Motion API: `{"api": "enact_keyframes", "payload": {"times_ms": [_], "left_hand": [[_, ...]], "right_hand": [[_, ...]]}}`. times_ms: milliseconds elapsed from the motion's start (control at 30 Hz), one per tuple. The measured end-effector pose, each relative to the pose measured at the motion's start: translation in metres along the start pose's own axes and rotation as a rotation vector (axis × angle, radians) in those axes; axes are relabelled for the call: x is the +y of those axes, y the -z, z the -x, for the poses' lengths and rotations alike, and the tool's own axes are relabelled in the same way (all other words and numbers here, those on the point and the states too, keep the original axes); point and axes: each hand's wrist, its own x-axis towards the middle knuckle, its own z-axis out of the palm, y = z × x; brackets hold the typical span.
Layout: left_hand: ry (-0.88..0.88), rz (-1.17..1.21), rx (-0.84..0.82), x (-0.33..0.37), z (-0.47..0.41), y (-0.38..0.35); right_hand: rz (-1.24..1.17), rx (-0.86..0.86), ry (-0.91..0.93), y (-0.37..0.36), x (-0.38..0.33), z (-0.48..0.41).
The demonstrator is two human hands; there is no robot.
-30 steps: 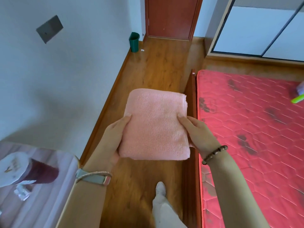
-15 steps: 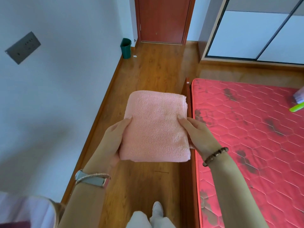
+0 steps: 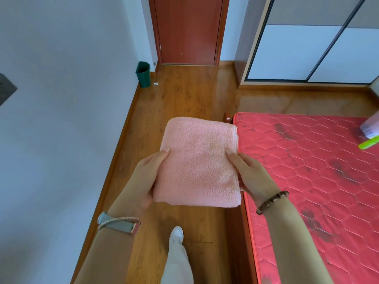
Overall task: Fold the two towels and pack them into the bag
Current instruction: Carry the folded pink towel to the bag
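A pink towel (image 3: 196, 160), folded into a thick rectangle, is held flat in the air in front of me above the wooden floor. My left hand (image 3: 143, 177) grips its left edge, thumb on top and fingers underneath. My right hand (image 3: 252, 177) grips the right edge the same way. No bag and no second towel are in view.
A red quilted mattress (image 3: 317, 181) in a wooden frame lies to the right, with a green item (image 3: 368, 144) and a pale package (image 3: 370, 128) at its far edge. A green bin (image 3: 143, 74) stands by the wall near the closed door (image 3: 187, 29). A sliding wardrobe (image 3: 320, 48) is at the back right.
I have stepped forward along the bed; the side table at the lower left has left the view. The towel stays in both hands, unchanged.
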Motion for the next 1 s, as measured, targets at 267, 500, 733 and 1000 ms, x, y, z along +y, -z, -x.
{"api": "enact_keyframes", "payload": {"times_ms": [267, 500, 733, 1000], "left_hand": [[0.02, 0.0, -0.031, 0.057, -0.081, 0.023], [0.035, -0.03, -0.061, 0.096, -0.141, 0.045], [0.058, -0.035, -0.068, 0.123, -0.196, 0.04], [0.076, -0.04, -0.052, 0.159, -0.271, 0.014]], "right_hand": [[0.028, 0.091, 0.025, -0.038, -0.043, -0.079], [0.009, 0.127, 0.006, -0.063, -0.067, -0.134], [-0.009, 0.125, 0.013, -0.064, -0.086, -0.189], [-0.027, 0.102, 0.006, -0.042, -0.112, -0.266]]}}
